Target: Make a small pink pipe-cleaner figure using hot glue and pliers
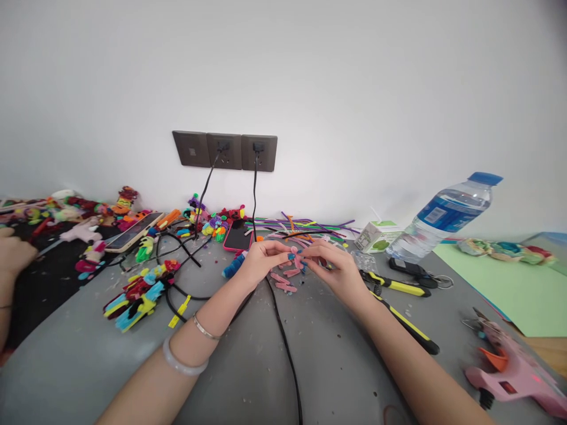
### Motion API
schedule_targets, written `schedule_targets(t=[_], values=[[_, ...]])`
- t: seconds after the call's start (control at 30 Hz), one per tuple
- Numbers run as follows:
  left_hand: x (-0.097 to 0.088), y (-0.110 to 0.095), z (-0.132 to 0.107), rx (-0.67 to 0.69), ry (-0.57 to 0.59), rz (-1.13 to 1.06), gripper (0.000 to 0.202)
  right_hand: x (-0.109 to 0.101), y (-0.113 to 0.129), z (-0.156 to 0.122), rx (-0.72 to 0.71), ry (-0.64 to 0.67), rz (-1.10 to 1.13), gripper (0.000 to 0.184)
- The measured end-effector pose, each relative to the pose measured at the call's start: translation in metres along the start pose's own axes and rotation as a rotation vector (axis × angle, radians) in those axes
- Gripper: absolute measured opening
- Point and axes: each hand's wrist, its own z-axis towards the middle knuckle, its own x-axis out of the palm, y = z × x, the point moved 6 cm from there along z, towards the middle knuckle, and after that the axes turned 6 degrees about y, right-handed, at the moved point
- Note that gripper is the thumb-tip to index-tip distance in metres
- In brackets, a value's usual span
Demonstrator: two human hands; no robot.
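Between my two hands, above the grey table, is a small pink and blue pipe-cleaner piece [294, 256]. My left hand [267, 257] pinches it from the left with thumb and forefinger. From the other side, the fingertips of my right hand [332, 265] close on its right edge. Short pink pipe-cleaner pieces [283, 284] lie on the table just below my fingers. A blue fuzzy piece [233, 267] rests beside my left wrist. Yellow-and-black pliers [401, 284] lie next to my right forearm, partly hidden by it.
A pink glue gun [514, 372] lies at the right, near green paper [496, 289]. A water bottle [443, 218] and a drink carton [377, 236] stand behind. Loose pipe cleaners [310, 226] and a black cable [283, 342] cross the table. Finished figures [142, 295] and another person's hand [15, 254] are left.
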Motion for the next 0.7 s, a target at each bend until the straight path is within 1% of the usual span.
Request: schedule_targets(t=[0.3,0.5,0.7], values=[[-0.0006,0.0027,0.0001,-0.010,0.002,-0.028,0.033,0.0006,0.0013,-0.0002,-0.010,0.001,-0.006,0.012],[-0.0010,0.0020,-0.0008,-0.024,-0.001,0.009,0.030,0.0014,-0.0006,-0.0005,-0.002,0.011,-0.005,0.013],[-0.0001,0.0020,0.0005,-0.016,0.013,-0.014,0.034,0.0028,-0.0018,-0.0014,0.012,0.021,-0.006,0.014]])
